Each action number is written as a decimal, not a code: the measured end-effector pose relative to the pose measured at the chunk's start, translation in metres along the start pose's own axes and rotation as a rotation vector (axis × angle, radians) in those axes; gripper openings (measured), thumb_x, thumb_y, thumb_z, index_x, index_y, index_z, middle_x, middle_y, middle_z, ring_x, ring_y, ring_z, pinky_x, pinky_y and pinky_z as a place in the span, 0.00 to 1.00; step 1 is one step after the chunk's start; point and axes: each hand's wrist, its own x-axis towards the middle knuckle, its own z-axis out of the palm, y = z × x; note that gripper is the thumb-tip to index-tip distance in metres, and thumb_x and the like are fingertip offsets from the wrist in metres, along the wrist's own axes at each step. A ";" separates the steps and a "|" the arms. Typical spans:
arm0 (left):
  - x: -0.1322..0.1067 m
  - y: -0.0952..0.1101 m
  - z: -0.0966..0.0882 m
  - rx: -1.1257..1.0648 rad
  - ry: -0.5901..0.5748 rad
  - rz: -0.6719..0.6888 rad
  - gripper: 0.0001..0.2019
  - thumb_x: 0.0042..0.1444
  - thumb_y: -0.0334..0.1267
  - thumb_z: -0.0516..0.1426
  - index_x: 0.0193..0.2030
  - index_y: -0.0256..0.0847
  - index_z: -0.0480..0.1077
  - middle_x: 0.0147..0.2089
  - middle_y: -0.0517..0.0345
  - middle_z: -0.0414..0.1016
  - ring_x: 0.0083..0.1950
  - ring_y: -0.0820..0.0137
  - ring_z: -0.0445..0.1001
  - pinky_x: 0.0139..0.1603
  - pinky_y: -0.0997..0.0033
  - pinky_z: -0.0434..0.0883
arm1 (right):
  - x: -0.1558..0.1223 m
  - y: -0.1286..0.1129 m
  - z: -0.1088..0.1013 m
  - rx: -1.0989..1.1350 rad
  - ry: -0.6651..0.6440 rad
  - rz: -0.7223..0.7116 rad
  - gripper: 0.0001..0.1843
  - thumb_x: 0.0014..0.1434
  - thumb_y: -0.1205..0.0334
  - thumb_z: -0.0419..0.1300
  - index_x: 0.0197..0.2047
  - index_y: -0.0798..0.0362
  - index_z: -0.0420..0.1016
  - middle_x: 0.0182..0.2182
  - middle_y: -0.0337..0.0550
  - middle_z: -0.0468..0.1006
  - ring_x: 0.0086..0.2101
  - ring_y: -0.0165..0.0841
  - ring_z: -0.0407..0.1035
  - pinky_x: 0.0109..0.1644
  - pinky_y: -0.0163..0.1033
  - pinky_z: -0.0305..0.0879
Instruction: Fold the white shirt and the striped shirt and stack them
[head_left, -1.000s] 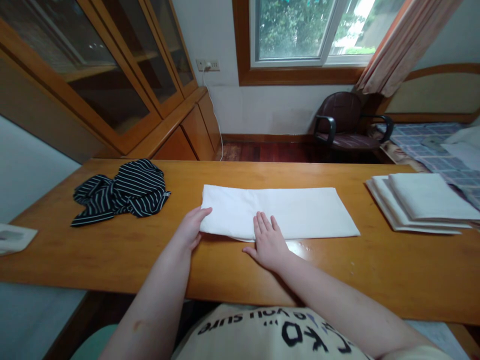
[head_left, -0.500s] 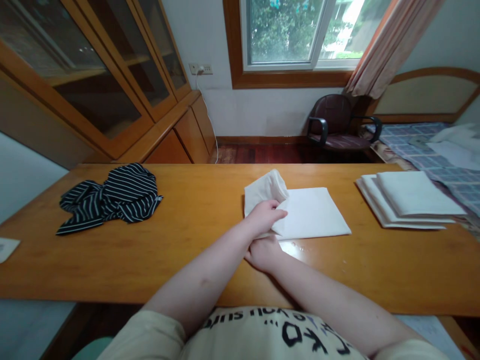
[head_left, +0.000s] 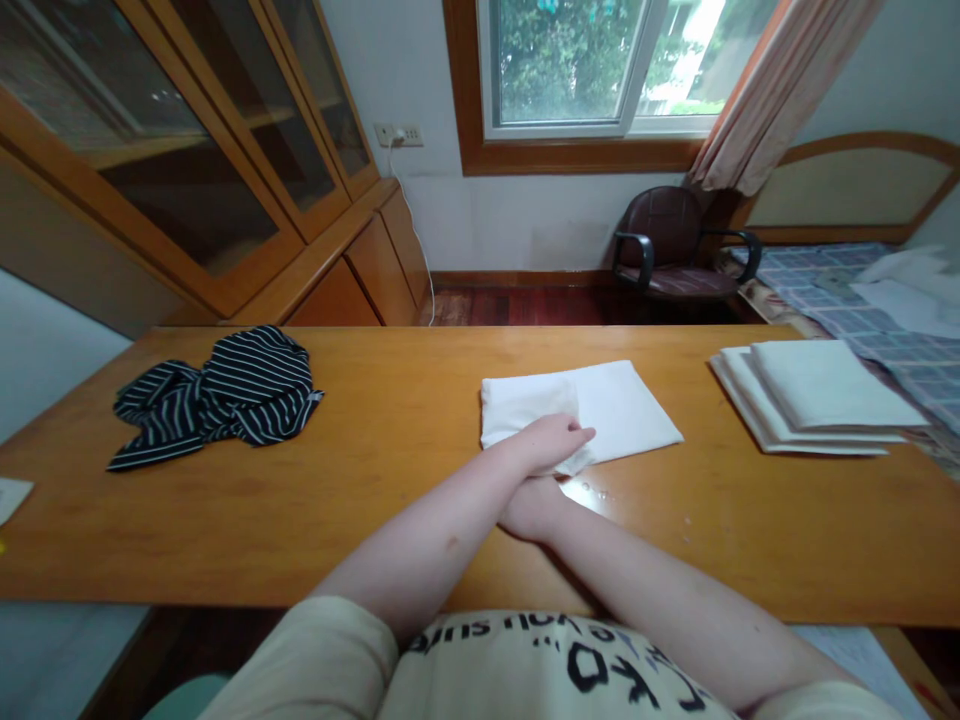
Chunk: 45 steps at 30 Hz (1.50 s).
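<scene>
A folded white cloth lies on the wooden table in front of me, with a thinner flap turned over its left part. My left hand reaches across from the left with curled fingers, closed on the near corner of that flap. Beneath the left wrist, my right hand rests at the cloth's near edge. The left forearm covers its fingers, so their grip does not show.
A stack of folded white cloths sits at the table's right. On the left lies a crumpled black-and-white striped garment. Beyond the wooden table are a glass-fronted cabinet, an office chair and a bed.
The raised flap at the cloth's left has come down flat on it. My left hand has moved slightly right with the flap's corner. The cloth has shifted and turned a little.
</scene>
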 end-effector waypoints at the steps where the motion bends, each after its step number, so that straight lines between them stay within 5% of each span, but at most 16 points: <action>1: -0.005 -0.003 -0.008 -0.047 0.068 0.055 0.17 0.58 0.48 0.50 0.41 0.38 0.73 0.41 0.50 0.78 0.41 0.64 0.75 0.43 0.68 0.69 | -0.001 0.002 -0.002 -0.008 -0.007 -0.007 0.22 0.63 0.55 0.50 0.56 0.54 0.71 0.52 0.50 0.73 0.49 0.44 0.68 0.52 0.46 0.64; 4: -0.027 -0.027 -0.038 0.029 0.462 0.171 0.15 0.58 0.40 0.51 0.49 0.38 0.70 0.50 0.50 0.74 0.52 0.66 0.70 0.56 0.67 0.64 | -0.004 0.008 -0.013 -0.019 -0.033 -0.024 0.29 0.60 0.44 0.51 0.53 0.58 0.74 0.49 0.56 0.75 0.50 0.48 0.68 0.56 0.49 0.60; 7: -0.050 -0.064 -0.063 0.296 0.714 0.055 0.18 0.58 0.40 0.51 0.54 0.38 0.68 0.59 0.47 0.67 0.61 0.59 0.62 0.64 0.57 0.56 | -0.007 0.019 -0.026 0.109 -0.007 -0.096 0.40 0.53 0.38 0.56 0.61 0.59 0.66 0.57 0.58 0.69 0.55 0.49 0.63 0.59 0.49 0.55; 11: -0.067 -0.102 -0.067 0.335 0.539 -0.021 0.22 0.61 0.43 0.49 0.60 0.37 0.64 0.62 0.46 0.65 0.63 0.60 0.62 0.64 0.57 0.58 | -0.014 0.039 -0.028 0.610 0.081 -0.028 0.36 0.56 0.35 0.50 0.55 0.55 0.71 0.53 0.53 0.73 0.52 0.46 0.66 0.56 0.49 0.60; 15: -0.071 -0.105 -0.049 0.285 0.506 -0.036 0.23 0.60 0.45 0.51 0.59 0.37 0.64 0.58 0.47 0.69 0.59 0.59 0.65 0.61 0.57 0.61 | -0.018 0.055 -0.022 1.045 0.452 0.447 0.31 0.55 0.34 0.50 0.36 0.57 0.74 0.33 0.47 0.79 0.35 0.39 0.72 0.42 0.43 0.68; 17: -0.072 -0.099 -0.043 0.273 0.572 -0.023 0.24 0.57 0.45 0.54 0.59 0.38 0.65 0.57 0.47 0.69 0.58 0.59 0.65 0.61 0.56 0.61 | -0.018 0.061 -0.025 1.096 0.538 0.620 0.28 0.52 0.35 0.55 0.30 0.55 0.71 0.26 0.44 0.76 0.28 0.36 0.70 0.34 0.40 0.68; 20: -0.074 -0.095 -0.043 0.188 0.602 0.093 0.24 0.57 0.43 0.56 0.59 0.40 0.63 0.57 0.49 0.68 0.59 0.62 0.65 0.62 0.60 0.62 | -0.019 0.072 -0.033 1.148 0.578 0.758 0.24 0.48 0.40 0.61 0.35 0.54 0.70 0.26 0.43 0.76 0.24 0.34 0.69 0.26 0.38 0.66; 25: -0.076 -0.103 -0.044 0.033 0.519 0.247 0.19 0.60 0.39 0.52 0.58 0.43 0.64 0.57 0.52 0.68 0.58 0.65 0.67 0.61 0.61 0.63 | -0.020 0.094 -0.033 1.118 0.610 0.792 0.20 0.47 0.51 0.62 0.38 0.57 0.73 0.33 0.47 0.80 0.32 0.38 0.73 0.34 0.39 0.68; 31: -0.063 -0.110 -0.034 -0.097 0.462 -0.005 0.27 0.57 0.36 0.54 0.64 0.43 0.58 0.51 0.53 0.73 0.51 0.65 0.72 0.55 0.61 0.69 | -0.019 0.104 -0.040 1.247 0.519 0.932 0.09 0.46 0.60 0.56 0.31 0.54 0.71 0.24 0.44 0.77 0.25 0.35 0.71 0.27 0.36 0.65; 34: -0.061 -0.105 -0.031 -0.028 0.461 -0.029 0.28 0.56 0.34 0.54 0.65 0.44 0.57 0.53 0.51 0.71 0.52 0.64 0.71 0.55 0.61 0.68 | -0.016 0.110 -0.052 1.109 0.397 0.963 0.10 0.49 0.57 0.55 0.31 0.54 0.70 0.22 0.43 0.76 0.22 0.35 0.70 0.25 0.36 0.63; 40: -0.065 -0.090 -0.028 0.124 0.423 -0.089 0.26 0.59 0.35 0.52 0.65 0.41 0.58 0.52 0.46 0.71 0.52 0.62 0.71 0.53 0.61 0.68 | -0.008 0.124 -0.067 0.190 0.300 0.917 0.20 0.58 0.47 0.51 0.30 0.55 0.73 0.30 0.49 0.78 0.33 0.37 0.71 0.30 0.35 0.56; 45: -0.067 -0.084 -0.021 0.176 0.400 -0.175 0.24 0.60 0.35 0.50 0.64 0.40 0.60 0.55 0.44 0.71 0.55 0.61 0.70 0.55 0.63 0.67 | -0.008 0.124 -0.064 0.052 0.207 0.885 0.21 0.64 0.51 0.44 0.34 0.54 0.72 0.34 0.52 0.78 0.36 0.38 0.71 0.31 0.36 0.54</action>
